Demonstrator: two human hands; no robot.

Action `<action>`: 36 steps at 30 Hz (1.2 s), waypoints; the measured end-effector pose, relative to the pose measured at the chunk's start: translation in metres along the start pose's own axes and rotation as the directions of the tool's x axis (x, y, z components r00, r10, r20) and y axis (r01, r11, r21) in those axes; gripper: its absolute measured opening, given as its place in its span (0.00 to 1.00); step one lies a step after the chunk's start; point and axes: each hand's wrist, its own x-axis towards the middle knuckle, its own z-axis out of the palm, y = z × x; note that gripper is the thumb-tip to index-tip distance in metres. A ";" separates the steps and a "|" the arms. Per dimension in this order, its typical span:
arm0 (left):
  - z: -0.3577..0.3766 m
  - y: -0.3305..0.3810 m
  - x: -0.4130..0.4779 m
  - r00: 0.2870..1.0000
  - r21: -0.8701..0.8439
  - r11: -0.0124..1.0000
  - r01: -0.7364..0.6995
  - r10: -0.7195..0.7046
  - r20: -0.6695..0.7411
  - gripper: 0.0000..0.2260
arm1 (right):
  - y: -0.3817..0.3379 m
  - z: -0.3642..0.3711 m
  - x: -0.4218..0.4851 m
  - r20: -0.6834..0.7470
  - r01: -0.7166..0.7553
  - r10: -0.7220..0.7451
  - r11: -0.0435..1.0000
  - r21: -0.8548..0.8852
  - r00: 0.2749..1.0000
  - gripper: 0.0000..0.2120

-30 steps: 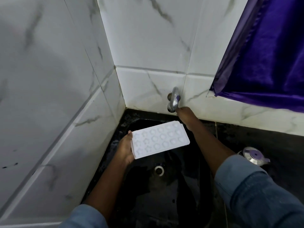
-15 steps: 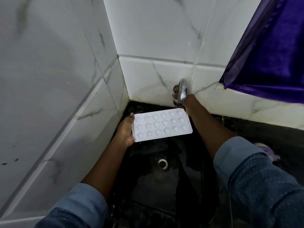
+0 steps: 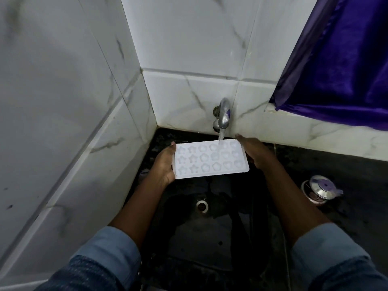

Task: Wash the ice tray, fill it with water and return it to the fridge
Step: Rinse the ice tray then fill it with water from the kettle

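You're rinsing: your left hand (image 3: 163,162) grips the white plastic ice tray (image 3: 210,159) under the running chrome tap (image 3: 223,114); your right hand (image 3: 255,153), open and flat, steadies its far end. Next, sweep every mould through.

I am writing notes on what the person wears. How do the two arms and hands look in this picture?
Both forearms are bare. Each arm has a light blue cuff pushed up toward the elbow, the left sleeve and the right sleeve; nearer the camera the fabric turns darker blue and textured. The left hand and the right hand wear no gloves, and no rings or watch can be seen.
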 end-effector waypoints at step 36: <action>-0.035 -0.015 0.008 0.992 -0.086 0.996 -0.002 0.012 0.123 0.33 | 0.029 0.038 -0.018 -0.141 0.101 -0.071 0.970 0.222 0.987 0.07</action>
